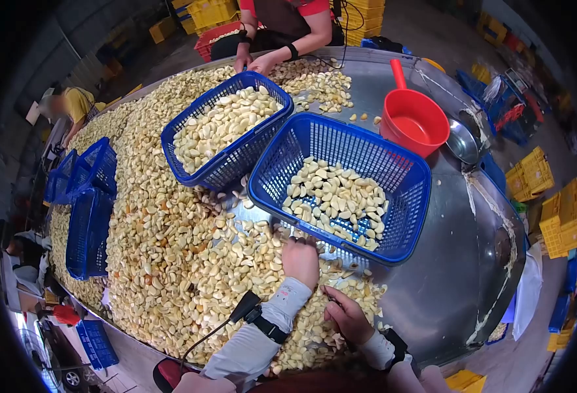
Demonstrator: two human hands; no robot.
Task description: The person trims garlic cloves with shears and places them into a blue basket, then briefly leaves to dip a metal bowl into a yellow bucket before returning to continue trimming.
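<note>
A big heap of peeled garlic cloves [183, 255] covers the left side of a round steel table [452, 275]. My left hand [299, 259] lies palm down on the cloves at the near edge of a blue basket [341, 183], fingers curled into the pile. That basket is partly filled with cloves. My right hand [346, 316] rests lower on the pile with its fingers bent over cloves; whether it grips any I cannot tell. Both wrists wear black straps.
A second blue basket [226, 128] full of cloves sits behind. A red scoop [411, 118] and a metal bowl [462, 141] stand at the right. A person in red [282, 26] works across the table, another in yellow [72, 105] at left. More blue baskets [85, 196] sit at left, yellow crates around.
</note>
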